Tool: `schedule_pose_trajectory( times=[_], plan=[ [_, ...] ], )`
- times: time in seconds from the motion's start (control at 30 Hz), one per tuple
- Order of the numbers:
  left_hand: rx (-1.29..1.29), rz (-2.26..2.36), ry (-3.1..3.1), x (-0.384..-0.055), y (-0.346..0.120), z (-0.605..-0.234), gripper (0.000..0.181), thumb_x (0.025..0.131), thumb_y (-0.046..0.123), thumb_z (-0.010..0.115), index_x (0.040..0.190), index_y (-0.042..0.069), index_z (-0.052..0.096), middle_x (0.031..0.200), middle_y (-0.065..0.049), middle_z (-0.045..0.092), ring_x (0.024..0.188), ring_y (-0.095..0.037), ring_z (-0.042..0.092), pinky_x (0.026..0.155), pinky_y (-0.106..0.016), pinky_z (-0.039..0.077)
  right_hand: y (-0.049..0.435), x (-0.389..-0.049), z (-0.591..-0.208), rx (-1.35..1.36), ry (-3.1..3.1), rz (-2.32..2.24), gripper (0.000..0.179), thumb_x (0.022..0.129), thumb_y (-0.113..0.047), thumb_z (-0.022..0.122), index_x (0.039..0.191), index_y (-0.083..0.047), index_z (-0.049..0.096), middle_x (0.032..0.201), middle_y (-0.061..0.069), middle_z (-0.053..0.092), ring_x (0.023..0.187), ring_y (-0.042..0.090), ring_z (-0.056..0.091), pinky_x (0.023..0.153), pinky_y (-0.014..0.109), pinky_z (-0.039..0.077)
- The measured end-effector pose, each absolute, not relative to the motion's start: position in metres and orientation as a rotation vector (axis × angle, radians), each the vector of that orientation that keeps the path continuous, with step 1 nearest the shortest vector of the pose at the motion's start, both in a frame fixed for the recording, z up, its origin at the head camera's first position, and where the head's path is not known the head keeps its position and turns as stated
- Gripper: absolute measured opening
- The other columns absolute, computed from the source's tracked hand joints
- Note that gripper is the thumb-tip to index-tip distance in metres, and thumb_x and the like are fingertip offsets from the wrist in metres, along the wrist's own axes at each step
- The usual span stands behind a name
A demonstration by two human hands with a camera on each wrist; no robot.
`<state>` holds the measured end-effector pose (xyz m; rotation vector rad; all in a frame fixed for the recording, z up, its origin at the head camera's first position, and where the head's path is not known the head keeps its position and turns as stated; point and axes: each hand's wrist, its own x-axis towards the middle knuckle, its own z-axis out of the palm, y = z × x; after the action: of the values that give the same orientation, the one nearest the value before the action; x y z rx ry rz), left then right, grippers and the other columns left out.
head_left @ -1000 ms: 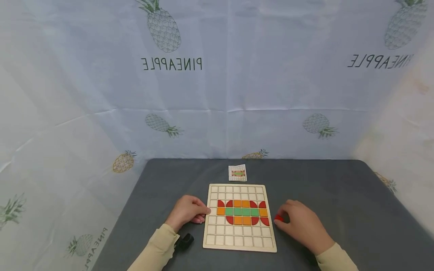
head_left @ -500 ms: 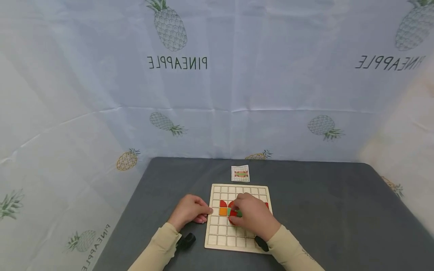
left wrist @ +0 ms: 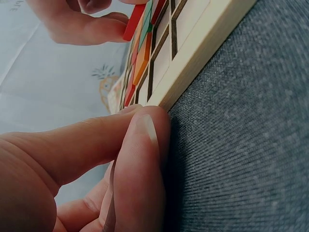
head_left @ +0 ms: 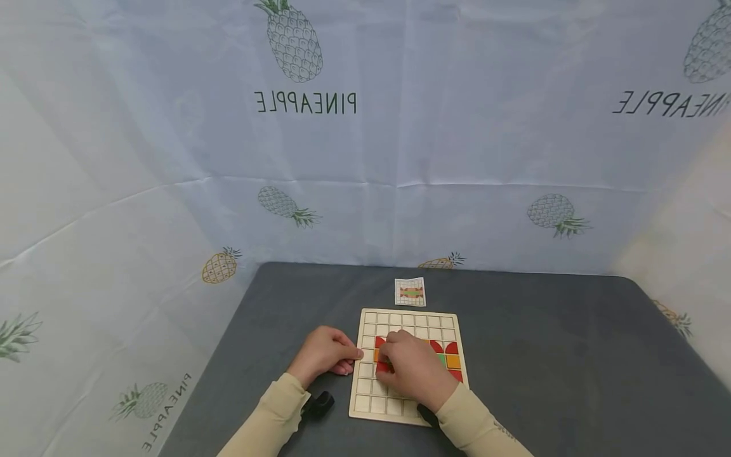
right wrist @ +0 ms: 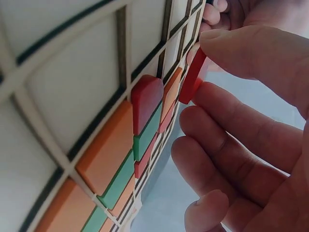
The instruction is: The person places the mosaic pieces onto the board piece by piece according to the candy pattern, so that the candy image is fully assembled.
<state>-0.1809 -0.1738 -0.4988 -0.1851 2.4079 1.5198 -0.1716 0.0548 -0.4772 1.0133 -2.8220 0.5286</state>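
A wooden grid board (head_left: 371, 405) lies on the dark table, with red, orange and green tiles forming a pattern across its middle rows. My left hand (head_left: 321, 353) pinches the board's left edge between thumb and forefinger. Over the left part of the pattern, my right hand (head_left: 415, 367) holds a red tile (right wrist: 194, 76) between thumb and forefinger. That tile stands tilted at the board surface, beside an orange tile (right wrist: 172, 89) and a dark red rounded tile (right wrist: 147, 99). In the head view the right hand covers much of the pattern.
Behind the board lies a small card (head_left: 410, 292) printed with a coloured grid pattern. A black wrist device (head_left: 321, 404) sits at the left cuff. A pineapple-print cloth (head_left: 377, 222) hangs behind and around the table (head_left: 559, 362).
My right hand, with the red tile, has moved from the table at the board's right across to the pattern's left end. The left hand keeps its place at the edge.
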Motion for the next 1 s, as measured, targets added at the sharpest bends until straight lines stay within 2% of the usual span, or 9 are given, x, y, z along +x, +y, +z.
schedule_pose_trajectory(
  times=[0.2, 0.43, 0.57, 1.0],
  plan=[
    [-0.192, 1.512, 2.418, -0.1796, -0.1733, -0.4993, 0.017, 0.086, 0.018, 0.092, 0.088, 0.006, 0.080, 0.072, -0.005, 0.075, 0.057, -0.008, 0.071, 0.058, -0.027, 0.065, 0.0542, -0.1719, -0.4765, 1.030, -2.829, 0.524, 0.019, 0.085, -0.027, 0.091, 0.081, -0.019, 0.074, 0.075, -0.011, 0.051, 0.071, 0.006, 0.045, 0.057, 0.021, 0.041],
    [-0.199, 1.504, 2.418, -0.1792, -0.1736, -0.4972, 0.017, 0.086, 0.019, 0.092, 0.088, 0.006, 0.080, 0.072, -0.005, 0.075, 0.057, -0.008, 0.071, 0.057, -0.026, 0.064, 0.0533, -0.1728, -0.4781, 1.044, -2.824, 0.525, 0.016, 0.087, -0.022, 0.090, 0.082, -0.019, 0.076, 0.076, -0.009, 0.055, 0.073, 0.007, 0.048, 0.061, 0.022, 0.047],
    [-0.198, 1.497, 2.421, -0.1799, -0.1734, -0.4965, 0.017, 0.087, 0.019, 0.092, 0.088, 0.007, 0.080, 0.071, -0.005, 0.075, 0.057, -0.007, 0.070, 0.057, -0.026, 0.064, 0.0518, -0.1731, -0.4794, 1.047, -2.802, 0.510, 0.018, 0.090, -0.023, 0.089, 0.080, -0.020, 0.075, 0.075, -0.009, 0.055, 0.072, 0.007, 0.048, 0.059, 0.022, 0.045],
    [-0.192, 1.488, 2.428, -0.1798, -0.1736, -0.4955, 0.017, 0.087, 0.019, 0.092, 0.087, 0.007, 0.080, 0.071, -0.005, 0.075, 0.057, -0.008, 0.070, 0.057, -0.026, 0.064, 0.0495, -0.1726, -0.4806, 1.048, -2.800, 0.490, 0.018, 0.087, -0.015, 0.088, 0.077, -0.020, 0.074, 0.074, -0.009, 0.054, 0.071, 0.007, 0.047, 0.059, 0.021, 0.045]
  ],
)
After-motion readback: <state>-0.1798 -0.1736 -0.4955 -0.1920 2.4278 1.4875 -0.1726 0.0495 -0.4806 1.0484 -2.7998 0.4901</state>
